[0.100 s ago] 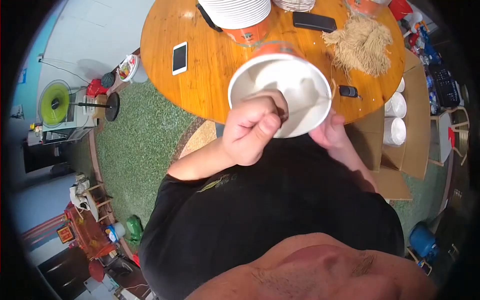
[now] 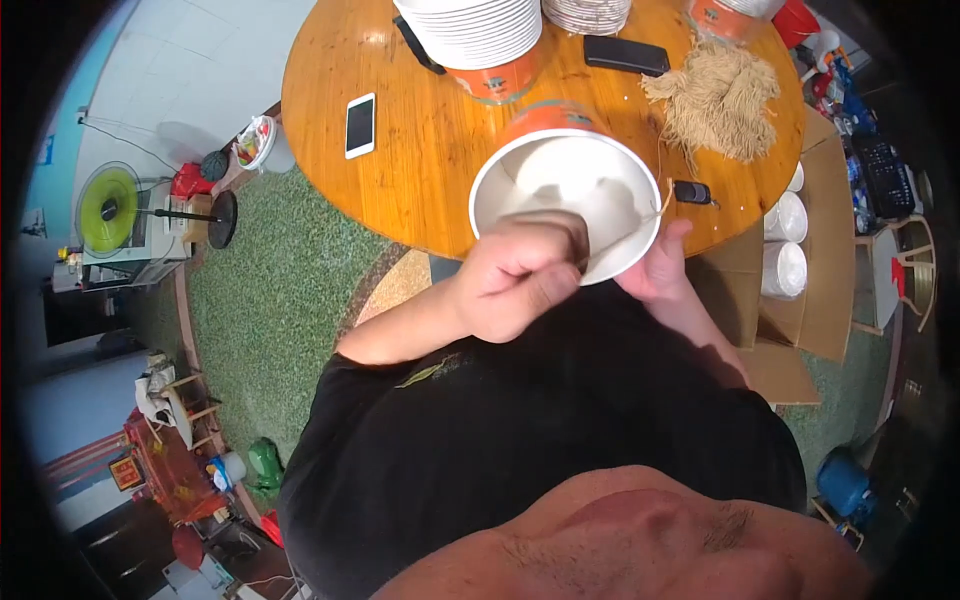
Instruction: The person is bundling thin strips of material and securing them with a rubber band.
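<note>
I hold a white paper bucket (image 2: pixel 580 180) with an orange outside, tilted so its open mouth faces me, above the near edge of a round wooden table (image 2: pixel 420 150). My left hand (image 2: pixel 520 275) is closed at the bucket's near rim, fingers curled inside it. My right hand (image 2: pixel 660 265) grips the bucket's lower right side. A thin tan string (image 2: pixel 655 205) runs across the rim by my right hand. A bundle of tan strings (image 2: pixel 715 95) lies on the table beyond.
On the table stand a stack of white buckets (image 2: pixel 480 35), another stack (image 2: pixel 585 12), a white phone (image 2: pixel 360 125), a black phone (image 2: pixel 625 55) and a small black key fob (image 2: pixel 692 192). A cardboard box (image 2: pixel 815 300) with white lids stands at right. A fan (image 2: pixel 110 210) is at left.
</note>
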